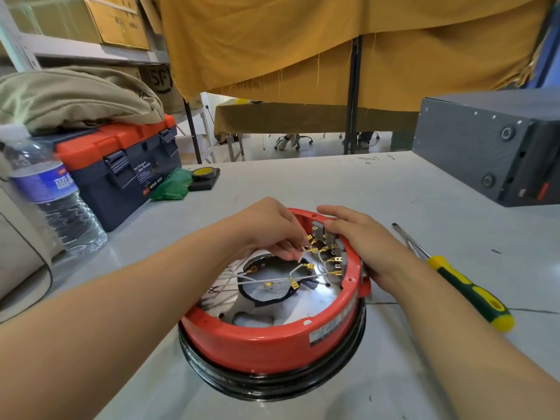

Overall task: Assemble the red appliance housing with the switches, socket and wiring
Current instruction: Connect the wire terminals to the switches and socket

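Mustard cloth [333, 47] is hanging across the back of the workshop, and below it a grey table [303, 183] is carrying the work. Near the front edge of the table the red housing [260, 341] is sitting open side up on a black ring [272, 383], with its metal floor showing inside.

White wires [272, 279] with brass terminals [309, 265] are spreading across the inside, running toward grey switches [324, 234] set in the far right wall. The left hand [269, 228] is reaching into the housing from the left, its fingertips pinching a white wire just beside the switches; which terminal it is feeding is hard to make out. The right hand [363, 241] is lying over the rim on the right, fingers curled down against the switches and wall, gripping the housing.

To the right of the housing a screwdriver [454, 277] with a yellow and green handle is lying on the table, apart from the hand. At far right a dark grey box [491, 147] is standing. On the left a water bottle [51, 195] is standing in front of a blue and orange toolbox [121, 165], which is carrying a folded beige cloth [75, 95]. Beside the toolbox a green bag [171, 184] and a tape roll [204, 173] are resting.
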A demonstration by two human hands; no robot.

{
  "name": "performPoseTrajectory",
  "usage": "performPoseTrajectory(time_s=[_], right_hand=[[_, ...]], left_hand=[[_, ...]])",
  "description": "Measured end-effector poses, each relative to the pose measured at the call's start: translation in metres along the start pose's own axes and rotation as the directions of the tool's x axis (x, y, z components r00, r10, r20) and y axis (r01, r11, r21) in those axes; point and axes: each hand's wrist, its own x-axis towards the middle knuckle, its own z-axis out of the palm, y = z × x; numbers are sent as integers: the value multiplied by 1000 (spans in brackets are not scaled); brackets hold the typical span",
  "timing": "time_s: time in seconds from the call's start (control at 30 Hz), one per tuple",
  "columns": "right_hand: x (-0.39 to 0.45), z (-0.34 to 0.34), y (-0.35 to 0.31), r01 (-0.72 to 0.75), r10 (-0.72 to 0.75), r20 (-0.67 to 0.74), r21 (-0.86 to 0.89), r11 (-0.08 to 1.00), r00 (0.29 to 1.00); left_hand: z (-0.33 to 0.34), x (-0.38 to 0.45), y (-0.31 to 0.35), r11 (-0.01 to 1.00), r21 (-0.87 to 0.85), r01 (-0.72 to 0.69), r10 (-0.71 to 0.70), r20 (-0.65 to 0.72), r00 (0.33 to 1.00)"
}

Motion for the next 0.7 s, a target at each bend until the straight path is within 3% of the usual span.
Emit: performPoseTrajectory(time_s=[0.33, 0.7], right_hand=[[-1, 11, 2, 9, -11, -47, -38, 999, 999], [3, 8, 6, -9, 11, -61, 45, 999, 998]], left_hand=[[-3, 6, 2, 1000, -2, 19, -18, 39, 999], [-3, 7, -10, 998, -64, -8, 17, 135, 991]])
